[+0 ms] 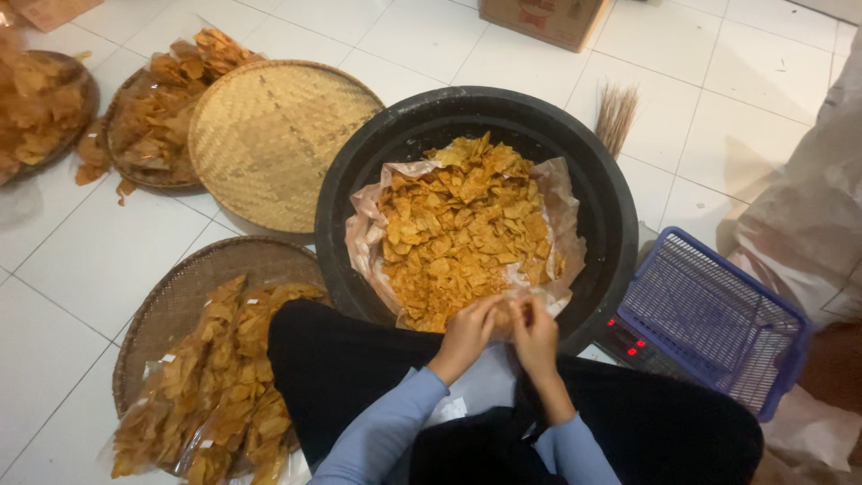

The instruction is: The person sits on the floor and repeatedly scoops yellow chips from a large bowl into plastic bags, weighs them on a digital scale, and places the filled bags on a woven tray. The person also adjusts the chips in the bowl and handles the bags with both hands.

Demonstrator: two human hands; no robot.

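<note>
Left hand (466, 330) and right hand (533, 330) meet at the near rim of the black tub (603, 193), fingers curled in close together around a small clump of fried chips (505, 314); grip narrow on both, fingertips touching or nearly touching each other, and which hand bears the clump cannot be told. Both wrists come out of light blue sleeves (382, 429) over a dark lap. Just beyond the fingers lies the main heap of orange-brown chips (458, 224), piled on a sheet of pale paper lining (362, 233) that sits inside the tub and folds over toward the hands. Tub rests on white tiled floor (90, 260). To the right of the tub, touching or nearly so: a blue plastic mesh basket (709, 319), tilted, set on a scale with a red lit display (628, 341). Behind the tub on the right, a short bundle of broom bristles (616, 115). To the left of the lap, a round woven tray (171, 301) carrying clear bags filled with chips (215, 386). Farther left and back, an empty-faced woven tray (269, 139) overlaps another tray of loose chips (157, 117); a third heaped tray (36, 103) at the left edge. Cardboard box (543, 18) at the top edge. Pale sack (808, 216) at right
</note>
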